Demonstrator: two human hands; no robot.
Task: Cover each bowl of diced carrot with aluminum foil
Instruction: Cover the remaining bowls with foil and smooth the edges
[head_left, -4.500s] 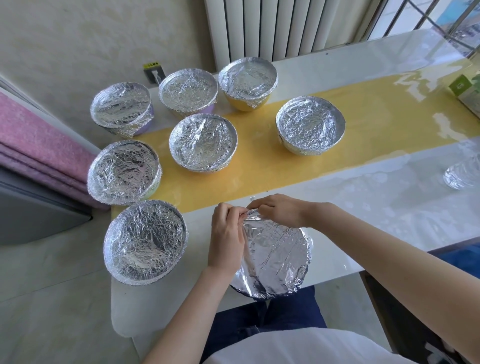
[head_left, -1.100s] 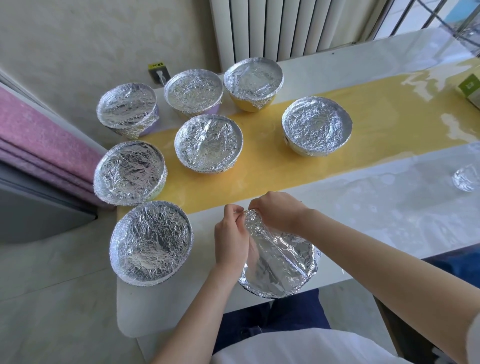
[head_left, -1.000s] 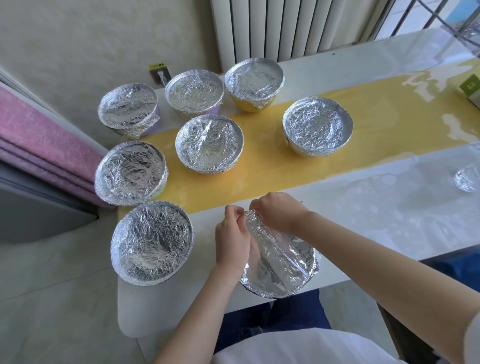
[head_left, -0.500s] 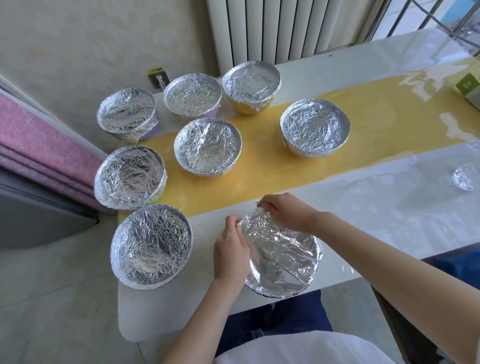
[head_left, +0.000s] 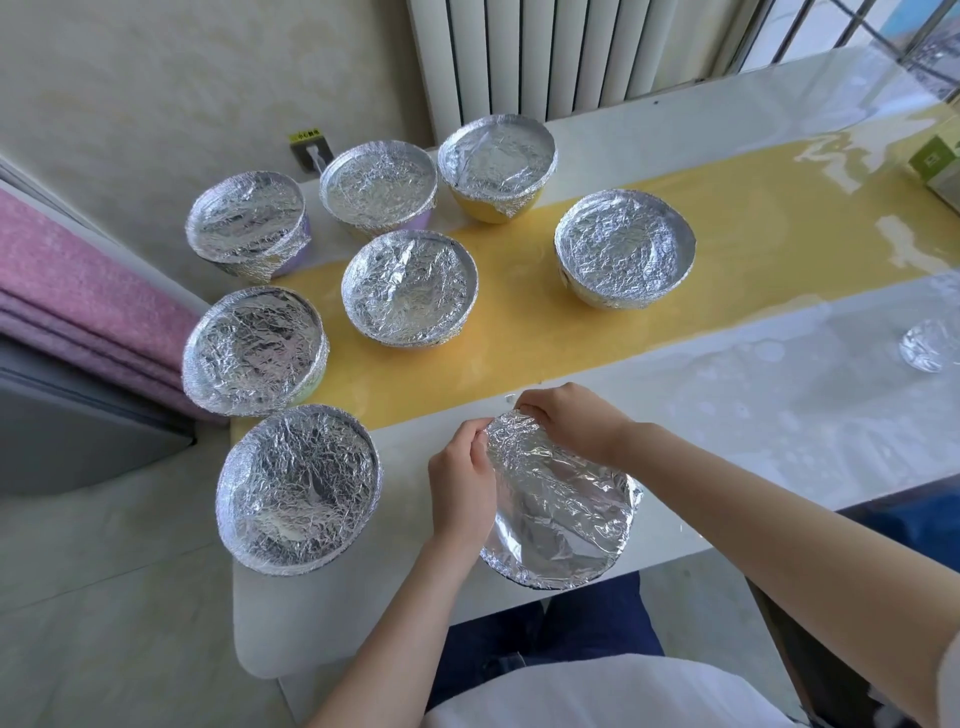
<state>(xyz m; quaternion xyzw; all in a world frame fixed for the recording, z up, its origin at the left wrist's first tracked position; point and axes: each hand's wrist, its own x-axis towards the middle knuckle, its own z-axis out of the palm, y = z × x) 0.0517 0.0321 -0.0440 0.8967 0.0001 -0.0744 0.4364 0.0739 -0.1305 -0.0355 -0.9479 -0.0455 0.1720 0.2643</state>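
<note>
A bowl wrapped in aluminum foil (head_left: 563, 512) sits at the table's near edge, tilted toward me. My left hand (head_left: 461, 480) grips its left rim, fingers pinching the foil at the far-left edge. My right hand (head_left: 569, 423) curls over the far rim and presses the foil down there. The bowl's contents are hidden by the foil. Several other foil-covered bowls stand on the table, the nearest (head_left: 298, 488) to the left and one (head_left: 623, 248) at the back right.
A yellow runner (head_left: 727, 218) crosses the white table (head_left: 779, 415). A crumpled foil ball (head_left: 930, 345) lies at the right edge, a green box (head_left: 937, 163) beyond it. Folded pink fabric (head_left: 67, 291) lies on the left. A radiator (head_left: 545, 57) stands behind.
The near bowl was lifted and tilted steeply a second ago; it now lies flatter on the table. My hands have shifted slightly along its far rim.
</note>
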